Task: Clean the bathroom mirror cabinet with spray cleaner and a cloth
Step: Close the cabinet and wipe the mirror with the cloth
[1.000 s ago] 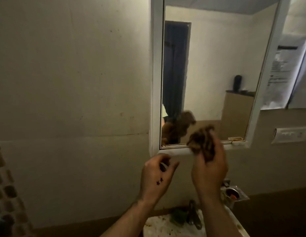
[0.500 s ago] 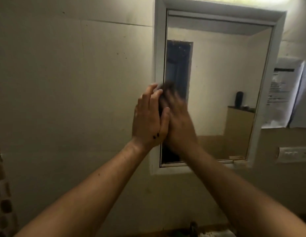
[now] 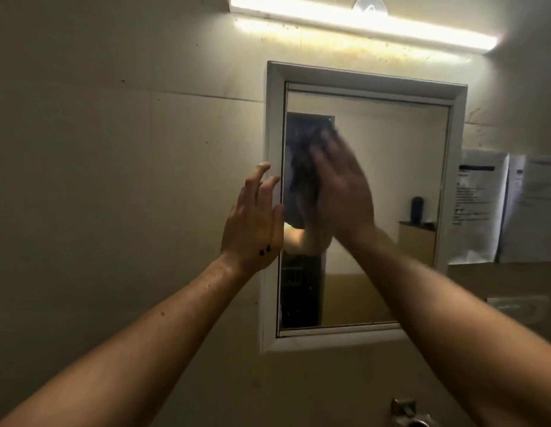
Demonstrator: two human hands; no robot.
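Observation:
A white-framed mirror cabinet (image 3: pixel 457 211) hangs on the beige wall. My right hand (image 3: pixel 342 192) lies flat against the upper left of the glass and presses a dark cloth (image 3: pixel 302 167) onto it; the hand is blurred and hides most of the cloth. My left hand (image 3: pixel 254 223) is raised beside the cabinet's left frame edge with fingers spread and slightly bent, holding nothing; whether it touches the frame I cannot tell. No spray cleaner is in view.
A lit tube light (image 3: pixel 360 24) runs along the wall above the cabinet. Paper notices (image 3: pixel 483 208) hang on the wall to the right. A metal tap top (image 3: pixel 409 411) shows at the bottom edge.
Both hands rose from below the mirror to its upper left. The right hand went from holding the bunched cloth to pressing it flat on the glass. The camera tilted up.

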